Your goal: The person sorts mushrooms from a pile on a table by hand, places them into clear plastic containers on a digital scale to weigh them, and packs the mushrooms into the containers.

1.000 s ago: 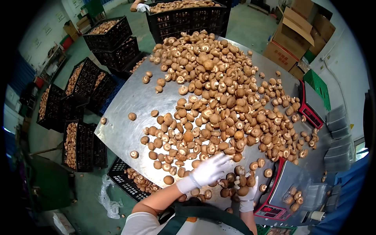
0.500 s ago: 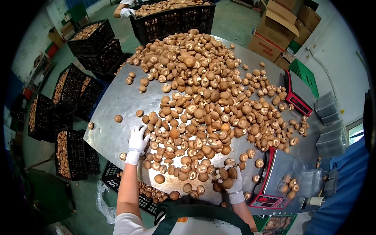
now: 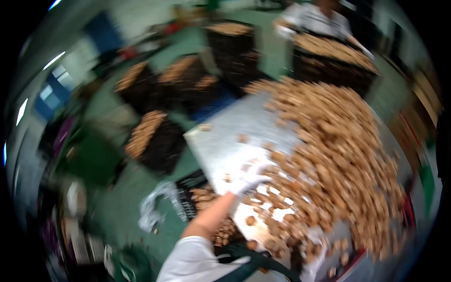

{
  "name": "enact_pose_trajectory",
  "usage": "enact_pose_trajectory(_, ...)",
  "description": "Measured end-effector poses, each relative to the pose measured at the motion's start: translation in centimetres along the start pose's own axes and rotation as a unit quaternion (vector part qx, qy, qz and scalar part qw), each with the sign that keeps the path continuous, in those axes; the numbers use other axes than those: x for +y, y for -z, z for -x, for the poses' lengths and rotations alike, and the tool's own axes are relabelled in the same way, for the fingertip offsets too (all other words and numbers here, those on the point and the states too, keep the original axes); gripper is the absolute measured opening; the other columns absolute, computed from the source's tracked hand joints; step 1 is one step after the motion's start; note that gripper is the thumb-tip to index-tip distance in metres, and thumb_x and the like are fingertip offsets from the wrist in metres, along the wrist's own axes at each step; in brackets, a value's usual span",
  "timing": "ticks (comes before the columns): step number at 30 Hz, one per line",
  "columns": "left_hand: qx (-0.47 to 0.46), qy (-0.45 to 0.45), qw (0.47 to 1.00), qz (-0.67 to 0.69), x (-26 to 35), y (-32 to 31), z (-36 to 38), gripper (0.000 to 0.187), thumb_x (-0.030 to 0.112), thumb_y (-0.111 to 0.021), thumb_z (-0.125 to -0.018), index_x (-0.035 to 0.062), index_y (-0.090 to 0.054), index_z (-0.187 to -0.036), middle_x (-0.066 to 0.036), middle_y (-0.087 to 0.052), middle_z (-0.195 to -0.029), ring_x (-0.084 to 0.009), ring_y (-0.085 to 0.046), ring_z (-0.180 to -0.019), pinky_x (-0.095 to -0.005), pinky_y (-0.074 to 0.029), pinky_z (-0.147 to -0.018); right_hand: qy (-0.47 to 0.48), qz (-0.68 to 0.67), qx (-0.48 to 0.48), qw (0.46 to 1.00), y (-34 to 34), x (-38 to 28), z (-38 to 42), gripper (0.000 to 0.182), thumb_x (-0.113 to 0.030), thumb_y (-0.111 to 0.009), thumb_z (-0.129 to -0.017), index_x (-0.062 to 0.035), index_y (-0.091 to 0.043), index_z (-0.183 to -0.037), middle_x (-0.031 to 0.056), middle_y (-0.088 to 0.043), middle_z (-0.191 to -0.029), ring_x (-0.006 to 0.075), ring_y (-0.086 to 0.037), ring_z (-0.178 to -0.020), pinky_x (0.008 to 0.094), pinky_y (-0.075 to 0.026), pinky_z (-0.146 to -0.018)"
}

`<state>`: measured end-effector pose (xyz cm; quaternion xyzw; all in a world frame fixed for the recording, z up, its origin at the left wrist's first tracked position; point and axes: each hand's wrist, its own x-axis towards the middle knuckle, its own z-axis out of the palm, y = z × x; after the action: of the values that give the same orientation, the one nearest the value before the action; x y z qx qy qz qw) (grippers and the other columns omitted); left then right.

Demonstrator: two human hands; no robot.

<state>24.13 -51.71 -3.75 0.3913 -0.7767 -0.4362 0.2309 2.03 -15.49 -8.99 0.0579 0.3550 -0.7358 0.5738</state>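
Note:
A big heap of brown mushrooms (image 3: 329,136) covers much of the metal table (image 3: 221,134); the whole view is smeared by motion. My left hand (image 3: 251,179), in a white glove, is at the left edge of the heap with its thumb and fingers apart. A few loose mushrooms lie close to it. Near the table's front edge, my gloved right hand (image 3: 315,249) is beside mushrooms, too blurred to show its fingers or any hold.
Black crates of mushrooms (image 3: 157,141) stand on the floor to the left. Across the table, a person (image 3: 314,21) has gloved hands at another full black crate (image 3: 333,70). Clear plastic (image 3: 157,207) lies on the floor. Cardboard boxes (image 3: 408,131) are at right.
My view has swung to the left, so the table and heap appear farther right and blurred. More of the co-worker shows. Mushrooms visible at my right hand earlier are now indistinct.

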Motion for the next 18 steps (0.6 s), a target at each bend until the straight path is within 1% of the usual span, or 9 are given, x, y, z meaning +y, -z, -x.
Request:
enact_pose_trajectory(4,0.127,-0.043,0.980,0.144,0.2,-2.3,1.3,0.036,0.025,-0.077,-0.074,0.0075,-0.057,-0.098,-0.009,-0.058,-0.109,-0.0231,-0.055,-0.100,-0.0349,-0.043,-0.090,-0.004,0.138,-0.097,0.986,-3.6,-0.3,-2.7,0.051,-0.036,-0.047,-0.094,-0.0043,-0.033,-0.132,0.0171,-0.048,-0.127,0.0226,-0.054,-0.098,0.0383,-0.047,-0.086)
enact_pose_trajectory(6,0.112,-0.037,0.965,0.234,1.6,-4.6,2.5,0.034,0.028,-0.076,-0.075,0.0069,-0.057,-0.095,-0.010,-0.057,-0.103,-0.0233,-0.055,-0.100,-0.0339,-0.042,-0.090,-0.010,0.178,-0.137,0.974,-5.6,0.6,-3.8,0.056,-0.034,-0.048,-0.094,-0.0034,-0.029,-0.136,0.0188,-0.046,-0.129,0.0214,-0.054,-0.096,0.0375,-0.046,-0.087)
enact_pose_trajectory(8,0.103,-0.039,0.990,0.083,3.0,-5.5,3.7,0.041,0.029,-0.077,-0.070,0.0053,-0.056,-0.095,-0.013,-0.056,-0.102,-0.0301,-0.052,-0.099,-0.0363,-0.043,-0.089,-0.022,0.213,-0.178,0.960,-7.0,1.5,-4.7,0.061,-0.033,-0.049,-0.093,-0.0025,-0.024,-0.140,0.0205,-0.045,-0.132,0.0202,-0.054,-0.094,0.0367,-0.046,-0.087)
enact_pose_trajectory(10,0.156,-0.100,0.979,-0.082,2.7,-7.2,4.1,0.042,0.029,-0.076,-0.069,0.0048,-0.054,-0.095,-0.013,-0.055,-0.103,-0.0319,-0.049,-0.102,-0.0371,-0.043,-0.087,-0.028,0.240,-0.221,0.945,-8.9,2.6,-5.8,0.066,-0.031,-0.050,-0.093,-0.0016,-0.020,-0.144,0.0221,-0.043,-0.134,0.0190,-0.054,-0.092,0.0359,-0.045,-0.088)
enact_pose_trajectory(12,0.110,-0.056,0.992,-0.040,5.4,-6.0,5.5,0.040,0.028,-0.073,-0.075,0.0041,-0.051,-0.098,-0.012,-0.053,-0.105,-0.0324,-0.047,-0.105,-0.0377,-0.041,-0.090,-0.026,0.250,-0.246,0.936,-10.8,3.5,-6.2,0.069,-0.030,-0.051,-0.093,-0.0011,-0.018,-0.146,0.0229,-0.042,-0.136,0.0184,-0.054,-0.091,0.0355,-0.045,-0.088)
enact_pose_trajectory(14,0.071,-0.022,0.981,0.180,5.3,-6.6,6.6,0.034,0.027,-0.070,-0.081,0.0043,-0.051,-0.098,-0.007,-0.055,-0.101,-0.0222,-0.052,-0.101,-0.0327,-0.043,-0.088,0.002,0.328,-0.255,0.910,-14.8,4.4,-5.7,0.072,-0.024,-0.054,-0.089,-0.0011,-0.018,-0.147,0.0216,-0.037,-0.140,0.0214,-0.052,-0.102,0.0373,-0.040,-0.096)
enact_pose_trajectory(15,0.042,0.050,0.955,0.289,5.9,-5.9,7.3,0.030,0.028,-0.066,-0.085,0.0056,-0.053,-0.100,-0.005,-0.056,-0.100,-0.0188,-0.053,-0.097,-0.0305,-0.043,-0.087,0.019,0.366,-0.253,0.895,-16.8,4.6,-5.2,0.074,-0.020,-0.056,-0.086,-0.0012,-0.017,-0.147,0.0210,-0.035,-0.142,0.0229,-0.051,-0.108,0.0382,-0.038,-0.099)
enact_pose_trajectory(17,0.009,0.136,0.900,0.415,5.0,-7.3,8.2,0.025,0.029,-0.055,-0.094,0.0086,-0.057,-0.109,0.000,-0.058,-0.099,-0.0117,-0.054,-0.092,-0.0261,-0.045,-0.084,0.107,0.504,-0.215,0.830,-17.4,4.6,-5.6,0.084,-0.010,-0.061,-0.076,-0.0006,-0.018,-0.147,0.0159,-0.025,-0.150,0.0270,-0.034,-0.133,0.0376,-0.025,-0.112)
enact_pose_trajectory(18,0.075,0.107,0.850,0.510,3.1,-10.2,8.5,0.029,0.035,-0.054,-0.094,0.0118,-0.059,-0.110,0.005,-0.054,-0.092,-0.0027,-0.046,-0.078,-0.0215,-0.043,-0.067,0.134,0.549,-0.218,0.795,-18.8,5.1,-4.9,0.084,-0.009,-0.064,-0.073,-0.0008,-0.022,-0.146,0.0140,-0.026,-0.150,0.0255,-0.023,-0.139,0.0369,-0.018,-0.114)
